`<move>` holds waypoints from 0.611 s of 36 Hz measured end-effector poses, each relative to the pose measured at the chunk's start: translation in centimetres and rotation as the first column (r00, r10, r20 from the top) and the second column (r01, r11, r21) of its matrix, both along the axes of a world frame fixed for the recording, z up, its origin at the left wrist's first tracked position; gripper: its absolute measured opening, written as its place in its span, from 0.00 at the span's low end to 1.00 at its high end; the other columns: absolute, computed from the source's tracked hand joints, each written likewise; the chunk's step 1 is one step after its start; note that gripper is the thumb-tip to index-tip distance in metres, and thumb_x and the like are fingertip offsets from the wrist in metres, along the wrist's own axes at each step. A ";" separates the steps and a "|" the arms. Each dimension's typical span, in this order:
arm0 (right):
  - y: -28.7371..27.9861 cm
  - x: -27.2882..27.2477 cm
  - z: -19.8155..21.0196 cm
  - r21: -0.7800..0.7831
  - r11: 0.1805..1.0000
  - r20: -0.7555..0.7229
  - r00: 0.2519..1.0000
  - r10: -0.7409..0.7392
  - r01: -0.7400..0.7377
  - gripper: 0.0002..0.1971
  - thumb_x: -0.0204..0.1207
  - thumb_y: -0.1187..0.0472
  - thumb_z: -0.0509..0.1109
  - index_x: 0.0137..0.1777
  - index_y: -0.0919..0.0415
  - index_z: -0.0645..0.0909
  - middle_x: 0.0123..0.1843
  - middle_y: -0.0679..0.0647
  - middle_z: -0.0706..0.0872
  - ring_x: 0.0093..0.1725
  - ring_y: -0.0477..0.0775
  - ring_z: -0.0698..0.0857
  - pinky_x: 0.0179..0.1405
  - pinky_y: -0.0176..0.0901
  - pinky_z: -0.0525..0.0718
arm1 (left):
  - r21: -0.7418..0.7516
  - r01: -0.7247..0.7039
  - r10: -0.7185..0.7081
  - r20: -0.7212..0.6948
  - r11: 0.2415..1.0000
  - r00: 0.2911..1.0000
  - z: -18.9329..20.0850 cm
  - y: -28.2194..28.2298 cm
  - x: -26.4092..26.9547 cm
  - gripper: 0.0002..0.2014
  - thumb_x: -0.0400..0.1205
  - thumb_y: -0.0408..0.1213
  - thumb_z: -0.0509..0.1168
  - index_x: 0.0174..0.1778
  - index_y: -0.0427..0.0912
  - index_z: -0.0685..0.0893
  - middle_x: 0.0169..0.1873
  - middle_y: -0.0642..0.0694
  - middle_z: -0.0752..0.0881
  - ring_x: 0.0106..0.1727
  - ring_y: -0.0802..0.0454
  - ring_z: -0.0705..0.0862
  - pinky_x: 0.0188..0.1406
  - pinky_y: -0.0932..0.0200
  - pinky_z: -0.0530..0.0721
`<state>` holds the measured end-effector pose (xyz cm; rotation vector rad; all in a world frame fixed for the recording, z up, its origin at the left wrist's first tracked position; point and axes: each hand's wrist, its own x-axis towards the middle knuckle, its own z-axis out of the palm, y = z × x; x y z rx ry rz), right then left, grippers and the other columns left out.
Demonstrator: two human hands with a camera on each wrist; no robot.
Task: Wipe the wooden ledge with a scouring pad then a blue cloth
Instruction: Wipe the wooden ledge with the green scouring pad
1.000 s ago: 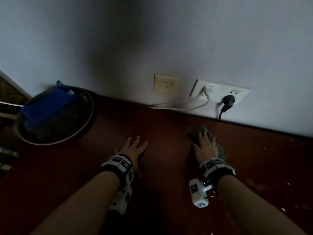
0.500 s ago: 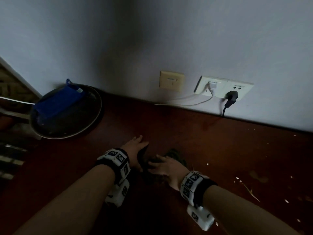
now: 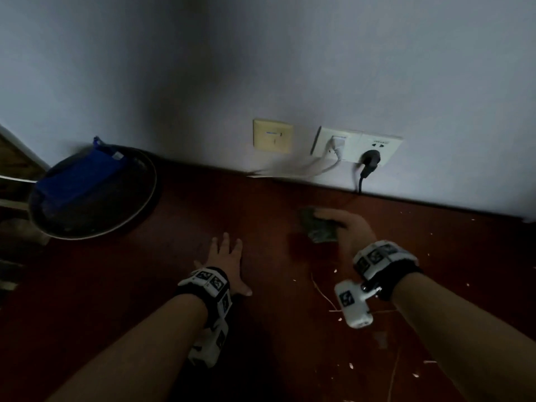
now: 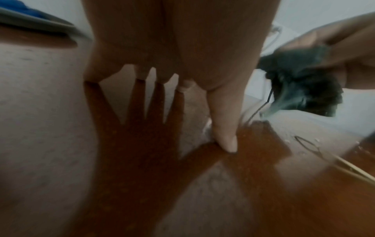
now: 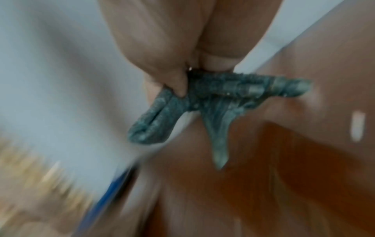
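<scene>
Pan first, at far left: a round dark frying pan point(image 3: 95, 195) with a pale rim sits on the dark reddish-brown wooden ledge point(image 3: 261, 204), close to the grey wall point(image 3: 290, 68), and a folded blue cloth point(image 3: 78, 181) lies inside it. Next along, the left hand point(image 3: 226, 262) lies flat on the ledge, palm down, fingers straight and spread, thumb tip touching the wood in the left wrist view; it holds nothing. On the wall above sit a yellowed switch plate point(image 3: 272, 136) and a white double socket point(image 3: 356, 146) with a white plug and cable and a black plug point(image 3: 369, 158) in it. Further right, the right hand point(image 3: 352, 230) grips the crumpled dark green scouring pad point(image 3: 317, 227), thumb and curled fingers pinching it, with loose ends hanging free. Blur makes it unclear whether the pad touches the wood. Pale crumbs point(image 3: 351, 365) and thin straw-like strands lie scattered on the ledge at right.
</scene>
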<state>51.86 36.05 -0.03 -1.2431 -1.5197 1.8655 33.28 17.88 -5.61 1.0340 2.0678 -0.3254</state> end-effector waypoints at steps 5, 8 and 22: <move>4.2 4.4 -3.4 0.362 0.927 0.307 0.926 -0.218 0.098 0.26 0.71 0.85 0.55 0.59 0.63 0.85 0.57 0.62 0.85 0.44 0.67 0.88 0.39 0.55 0.90 | 0.011 -0.006 0.006 -0.012 1.000 1.000 -0.3 -0.2 -0.1 0.64 0.68 0.61 0.77 0.85 0.54 0.34 0.83 0.48 0.28 0.84 0.41 0.31 0.76 0.21 0.55; 5.1 6.3 -5.8 0.421 0.907 0.497 0.839 -0.224 -0.007 0.27 0.73 0.80 0.56 0.66 0.58 0.82 0.70 0.61 0.80 0.67 0.68 0.79 0.68 0.55 0.78 | 0.006 -0.010 0.010 -0.005 1.000 1.000 -0.3 -0.2 -0.1 0.63 0.68 0.60 0.77 0.85 0.54 0.34 0.83 0.48 0.28 0.84 0.41 0.31 0.76 0.22 0.56; -5.1 3.5 -7.6 0.161 0.915 0.913 0.408 0.004 -0.371 0.36 0.80 0.38 0.52 0.83 0.45 0.41 0.85 0.45 0.36 0.83 0.61 0.36 0.79 0.69 0.44 | -0.001 -0.033 0.033 0.016 0.999 0.999 0.3 0.2 0.1 0.64 0.69 0.56 0.79 0.85 0.55 0.34 0.83 0.48 0.28 0.83 0.41 0.30 0.76 0.21 0.55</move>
